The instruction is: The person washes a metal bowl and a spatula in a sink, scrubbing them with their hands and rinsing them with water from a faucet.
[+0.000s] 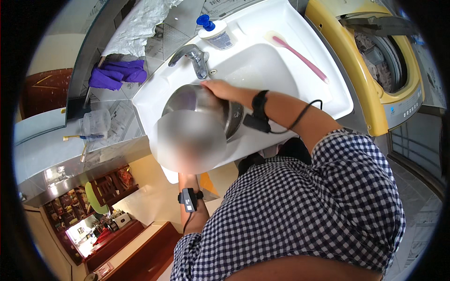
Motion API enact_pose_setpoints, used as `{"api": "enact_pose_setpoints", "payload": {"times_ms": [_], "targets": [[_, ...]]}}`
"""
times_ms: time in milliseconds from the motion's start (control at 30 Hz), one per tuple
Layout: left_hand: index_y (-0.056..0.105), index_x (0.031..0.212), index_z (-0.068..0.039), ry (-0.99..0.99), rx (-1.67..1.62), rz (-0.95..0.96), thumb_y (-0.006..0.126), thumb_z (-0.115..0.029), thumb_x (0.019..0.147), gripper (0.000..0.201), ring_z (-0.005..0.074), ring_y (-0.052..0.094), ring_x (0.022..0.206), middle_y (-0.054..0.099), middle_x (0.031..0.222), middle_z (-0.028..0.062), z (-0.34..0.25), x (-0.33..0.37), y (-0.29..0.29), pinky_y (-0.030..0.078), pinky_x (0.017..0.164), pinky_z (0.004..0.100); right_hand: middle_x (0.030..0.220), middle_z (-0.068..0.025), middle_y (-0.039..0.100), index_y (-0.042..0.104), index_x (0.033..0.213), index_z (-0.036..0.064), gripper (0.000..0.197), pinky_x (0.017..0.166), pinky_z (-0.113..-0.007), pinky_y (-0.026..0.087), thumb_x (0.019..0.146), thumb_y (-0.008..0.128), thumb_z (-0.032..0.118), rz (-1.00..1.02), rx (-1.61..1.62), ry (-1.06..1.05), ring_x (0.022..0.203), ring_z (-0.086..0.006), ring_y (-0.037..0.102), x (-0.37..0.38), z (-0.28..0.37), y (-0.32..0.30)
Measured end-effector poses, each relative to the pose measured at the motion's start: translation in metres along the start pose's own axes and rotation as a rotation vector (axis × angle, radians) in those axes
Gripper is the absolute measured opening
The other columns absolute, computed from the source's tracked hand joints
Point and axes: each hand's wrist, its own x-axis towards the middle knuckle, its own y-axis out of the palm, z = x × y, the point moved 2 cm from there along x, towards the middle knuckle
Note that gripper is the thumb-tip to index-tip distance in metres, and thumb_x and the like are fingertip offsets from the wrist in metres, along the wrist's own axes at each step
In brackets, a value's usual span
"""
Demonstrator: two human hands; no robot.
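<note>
A shiny metal pot or basin (176,99) rests tilted in the left part of the white washbasin (267,70), below the chrome faucet (194,61). My right hand (218,89) holds its far rim close to the faucet, fingers closed over the edge. On the near side, my left hand (188,151) reaches in over the pot. A round blurred patch covers that hand and much of the pot, so its fingers and anything in them are hidden. Dark bands with small devices circle both wrists.
A white pump bottle (218,37) with a blue top stands behind the faucet. A pink-handled brush (300,60) lies on the basin's right ledge. Purple cloth (115,75) and a clear cup (97,122) sit at left. A yellow washing machine (347,70) stands open at right.
</note>
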Motion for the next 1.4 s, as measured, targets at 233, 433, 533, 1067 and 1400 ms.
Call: {"api": "enact_pose_setpoints", "payload": {"times_ms": [233,433,533,1067,1400], "targets": [[0.052,0.111,0.0,0.051,0.121,0.013,0.053,-0.017,0.087,0.029,0.0137,0.055,0.087,0.058,0.1,0.0073,0.029,0.015,-0.005,0.047,0.071,0.0253,0.08,-0.0185,0.062,0.061,0.089,0.0003,0.035,0.076,-0.038,0.047,0.083,0.052,0.034,0.211,-0.559,0.042,0.075,-0.0299,0.06,0.036,-0.086,-0.03],[0.052,0.112,0.0,0.169,0.037,0.157,0.054,-0.014,0.086,0.03,0.0141,0.056,0.088,0.059,0.1,0.0081,0.041,0.058,-0.005,0.048,0.071,0.0258,0.099,-0.0064,0.061,0.054,0.112,0.0039,0.032,0.081,-0.039,0.047,0.092,0.046,0.028,0.515,1.0,0.779,0.093,-0.0208,0.056,-0.063,-0.023,-0.053],[0.051,0.113,0.0,0.171,-0.236,0.356,0.054,-0.012,0.085,0.031,0.0149,0.057,0.09,0.059,0.101,0.0088,0.009,0.068,-0.001,0.049,0.072,0.0266,0.106,-0.0056,0.055,0.053,0.114,0.0078,0.029,0.078,-0.035,0.046,0.092,0.045,0.025,0.0,0.769,0.571,0.089,-0.0192,0.055,-0.092,-0.006,-0.063],[0.048,0.121,-0.003,0.835,0.065,0.405,0.056,-0.017,0.084,0.04,0.0179,0.056,0.1,0.058,0.111,0.0102,-0.068,0.145,0.095,0.044,0.088,0.0301,0.11,-0.011,0.056,0.051,0.119,0.0025,0.037,0.077,-0.029,0.045,0.092,0.045,0.028,-0.518,0.269,0.582,0.093,-0.0177,0.054,-0.095,-0.029,-0.177],[0.052,0.118,-0.003,0.467,-0.032,0.711,0.053,-0.048,0.083,0.057,0.0225,0.057,0.097,0.06,0.106,0.0127,-0.124,0.191,0.175,0.045,0.085,0.0336,0.1,-0.0148,0.058,0.053,0.111,0.0003,0.036,0.061,-0.034,0.051,0.094,0.038,0.028,-0.478,0.199,0.751,0.074,-0.0211,0.059,-0.119,-0.009,-0.174]]}}
